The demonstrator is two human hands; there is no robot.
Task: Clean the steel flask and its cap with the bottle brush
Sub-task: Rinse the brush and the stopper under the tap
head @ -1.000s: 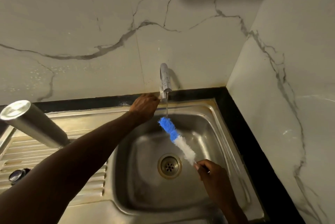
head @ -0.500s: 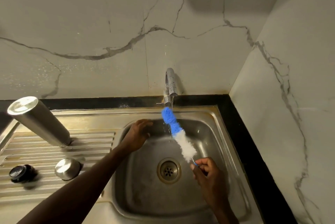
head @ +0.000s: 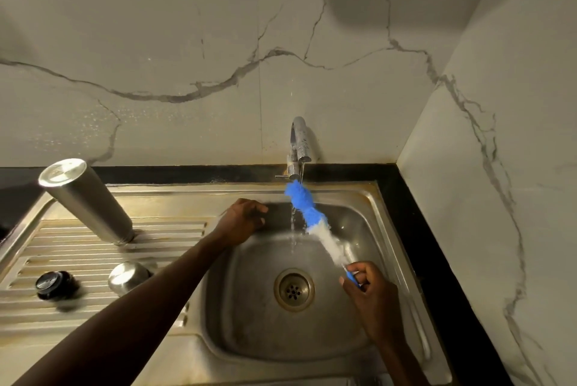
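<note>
Head view: my right hand [head: 373, 295] reaches over the sink [head: 390, 198], fingers pinching the bottle brush [head: 315, 223] by its blue handle, bristles angled up under the tap [head: 298, 148]. My left hand [head: 242, 223] stretches across the basin, fingers loosely curled, holding nothing. Left of them stand the steel flask [head: 86, 201] and cap [head: 128, 276].

Steel drainboard [head: 93, 313] w/ flask [head: 86, 201] inverted, steel cap [head: 128, 277], black lid [head: 55, 285].
</note>
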